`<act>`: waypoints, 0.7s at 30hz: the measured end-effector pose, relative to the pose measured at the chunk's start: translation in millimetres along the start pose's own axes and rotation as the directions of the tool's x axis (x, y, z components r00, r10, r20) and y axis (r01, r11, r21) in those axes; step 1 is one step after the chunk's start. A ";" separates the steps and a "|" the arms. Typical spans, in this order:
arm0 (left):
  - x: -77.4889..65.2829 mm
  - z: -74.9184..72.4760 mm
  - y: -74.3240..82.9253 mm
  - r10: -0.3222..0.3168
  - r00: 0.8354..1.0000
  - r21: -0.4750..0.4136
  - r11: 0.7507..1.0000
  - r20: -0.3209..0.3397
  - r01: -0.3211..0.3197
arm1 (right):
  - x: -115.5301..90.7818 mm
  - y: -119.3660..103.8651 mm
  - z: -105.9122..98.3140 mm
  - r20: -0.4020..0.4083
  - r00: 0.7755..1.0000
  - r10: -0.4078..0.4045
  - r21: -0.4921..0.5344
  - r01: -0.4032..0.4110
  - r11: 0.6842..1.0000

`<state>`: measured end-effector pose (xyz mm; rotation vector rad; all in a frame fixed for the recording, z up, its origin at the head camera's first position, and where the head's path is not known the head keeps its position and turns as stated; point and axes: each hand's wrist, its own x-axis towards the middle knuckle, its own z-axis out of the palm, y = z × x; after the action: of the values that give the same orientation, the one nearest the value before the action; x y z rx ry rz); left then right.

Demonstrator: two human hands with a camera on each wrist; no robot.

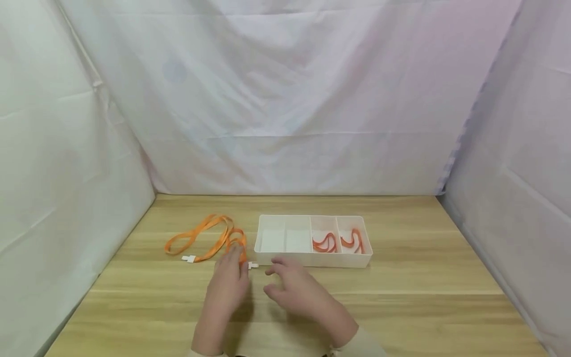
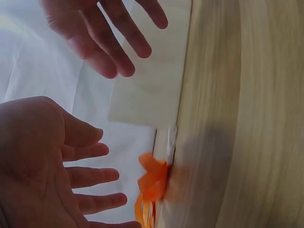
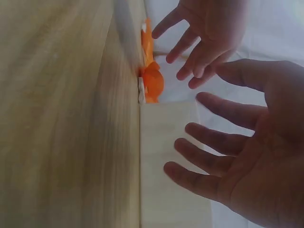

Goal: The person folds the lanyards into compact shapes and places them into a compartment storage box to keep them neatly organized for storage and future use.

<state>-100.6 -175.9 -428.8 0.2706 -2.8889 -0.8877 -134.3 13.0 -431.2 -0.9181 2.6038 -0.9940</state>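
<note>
Both hands hold nothing: left hand (image 1: 229, 282) hovers with spread fingers just over the orange lanyard (image 1: 209, 240) beside the white tray (image 1: 312, 260); right hand (image 1: 292, 287) is loose. The tangled loops may snag, though contact seems unclear

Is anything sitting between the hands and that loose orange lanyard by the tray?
Nothing visible. The left hand is right at the lanyard, fingertips by its near loop, open. The right hand hovers open beside it, in front of the tray. Only bare table lies between them.
</note>
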 end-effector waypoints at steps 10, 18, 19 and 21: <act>6.9 -10.0 -19.7 0.090 0.986 0.165 0.980 0.138 -0.112 | 35.0 -22.1 26.6 0.233 0.972 -0.042 -0.423 0.140 0.895; 6.2 -3.9 -26.0 0.020 0.972 0.131 0.990 0.236 -0.052 | 50.7 -23.1 42.7 0.290 0.956 -0.032 -0.559 0.197 0.805; 6.6 -3.7 -27.4 0.008 0.971 0.140 0.989 0.239 -0.042 | 51.1 -23.5 42.9 0.293 0.955 -0.034 -0.560 0.201 0.804; 7.3 -3.7 -29.3 -0.019 0.969 0.154 0.988 0.247 -0.020 | 50.6 -25.8 41.3 0.296 0.955 -0.037 -0.553 0.202 0.809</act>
<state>-103.1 -203.2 -441.9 0.1828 -3.1960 -0.7454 -145.4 -55.1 -443.8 -1.2586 2.6530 -0.0409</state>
